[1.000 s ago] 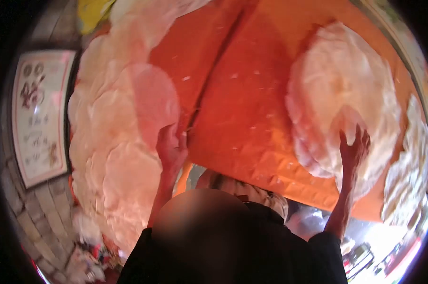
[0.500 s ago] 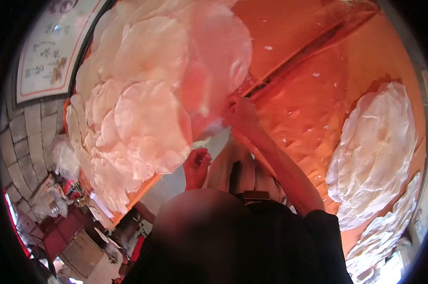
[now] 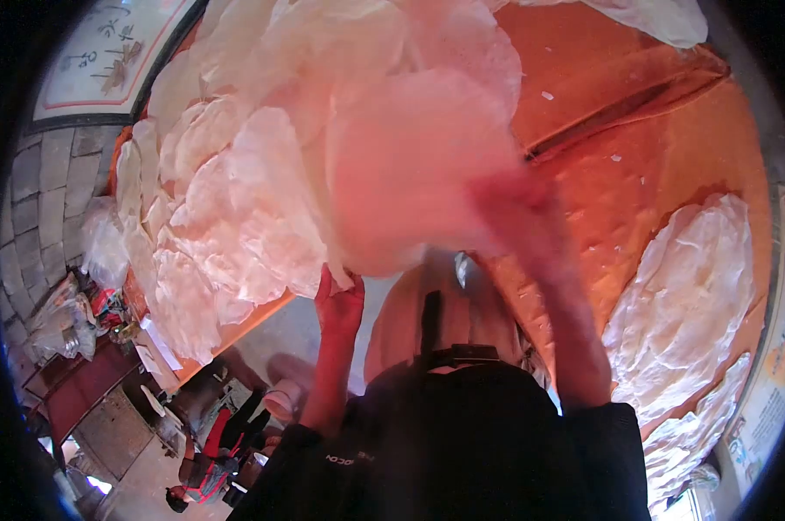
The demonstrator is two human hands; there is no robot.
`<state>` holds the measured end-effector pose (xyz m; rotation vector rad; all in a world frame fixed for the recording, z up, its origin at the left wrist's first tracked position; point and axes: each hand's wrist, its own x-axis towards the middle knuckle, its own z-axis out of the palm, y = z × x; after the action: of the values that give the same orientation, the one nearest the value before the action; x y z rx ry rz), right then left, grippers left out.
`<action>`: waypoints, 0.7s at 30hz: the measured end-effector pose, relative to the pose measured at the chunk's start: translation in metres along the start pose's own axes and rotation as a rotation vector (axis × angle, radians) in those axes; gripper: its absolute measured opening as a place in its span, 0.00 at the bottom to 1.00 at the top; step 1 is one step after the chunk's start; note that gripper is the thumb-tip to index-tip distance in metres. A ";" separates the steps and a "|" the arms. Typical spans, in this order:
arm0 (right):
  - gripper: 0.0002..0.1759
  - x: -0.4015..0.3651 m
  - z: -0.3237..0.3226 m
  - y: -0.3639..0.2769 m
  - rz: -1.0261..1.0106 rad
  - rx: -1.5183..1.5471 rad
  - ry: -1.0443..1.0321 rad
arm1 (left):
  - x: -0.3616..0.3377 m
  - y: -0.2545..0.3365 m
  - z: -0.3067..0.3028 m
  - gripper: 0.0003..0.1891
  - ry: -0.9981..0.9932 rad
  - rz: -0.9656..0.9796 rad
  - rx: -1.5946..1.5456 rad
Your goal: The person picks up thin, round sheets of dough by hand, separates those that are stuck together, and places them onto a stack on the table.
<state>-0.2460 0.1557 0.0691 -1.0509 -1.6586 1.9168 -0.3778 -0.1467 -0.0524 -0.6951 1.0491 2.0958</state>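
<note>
An orange mat (image 3: pixel 644 165) fills most of the view. Along its left edge lies a wide heap of thin white rounds (image 3: pixel 219 208), each overlapping the next. A smaller stack (image 3: pixel 687 295) lies near the mat's right edge, well apart from the heap. Beside the heap, over the mat's near edge, a single pink round (image 3: pixel 410 174) is held up, tilted and see-through. The left hand (image 3: pixel 338 306) pinches its lower edge with closed fingers. The right hand (image 3: pixel 518 204) is at its right rim, too blurred to tell whether it grips.
</note>
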 end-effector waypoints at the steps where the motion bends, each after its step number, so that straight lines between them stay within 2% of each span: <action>1: 0.07 -0.004 -0.033 0.007 -0.046 0.002 0.050 | 0.001 -0.003 -0.001 0.15 0.057 0.000 0.028; 2: 0.08 -0.009 -0.066 0.014 -0.074 -0.026 0.107 | 0.002 -0.005 -0.003 0.15 0.114 -0.001 0.059; 3: 0.07 -0.016 -0.093 0.010 0.010 -0.208 0.261 | 0.004 -0.006 -0.009 0.14 0.053 -0.007 0.129; 5: 0.06 -0.029 -0.155 0.042 0.112 -0.106 0.402 | 0.003 -0.004 -0.023 0.13 -0.065 -0.025 0.273; 8: 0.04 -0.046 -0.207 0.044 0.080 -0.272 0.528 | -0.003 0.001 -0.003 0.11 -0.187 0.204 0.438; 10: 0.05 -0.049 -0.237 0.014 0.129 -0.549 0.685 | -0.004 0.020 0.010 0.11 -0.340 0.324 0.603; 11: 0.05 -0.051 -0.276 0.007 -0.060 -0.651 0.714 | -0.013 0.025 0.042 0.14 -0.176 0.353 0.658; 12: 0.05 -0.063 -0.313 -0.001 -0.242 -0.759 0.727 | -0.007 0.039 0.038 0.16 -0.258 0.513 0.867; 13: 0.04 -0.080 -0.332 -0.025 -0.301 -0.970 0.831 | -0.010 0.046 0.053 0.18 -0.314 0.698 1.055; 14: 0.05 -0.097 -0.350 -0.059 -0.357 -1.181 0.923 | -0.011 0.058 0.072 0.19 -0.302 0.572 0.677; 15: 0.06 -0.111 -0.362 -0.098 -0.407 -1.391 1.001 | -0.008 0.065 0.083 0.19 -0.296 0.656 0.809; 16: 0.09 -0.125 -0.368 -0.128 -0.458 -1.596 1.063 | 0.000 0.080 0.080 0.20 -0.329 0.825 1.036; 17: 0.10 -0.143 -0.365 -0.150 -0.405 -1.637 1.062 | 0.008 0.095 0.076 0.20 -0.334 1.018 1.242; 19: 0.11 -0.174 -0.359 -0.170 -0.363 -1.786 1.037 | -0.021 0.068 0.151 0.23 -0.430 0.731 0.796; 21: 0.12 -0.200 -0.360 -0.149 -0.444 -1.765 0.909 | -0.025 0.055 0.179 0.23 -0.479 0.792 0.889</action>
<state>0.1251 0.2844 0.2626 -1.3950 -2.2944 -0.7250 -0.4327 -0.0302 0.0861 0.7262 1.9236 1.8801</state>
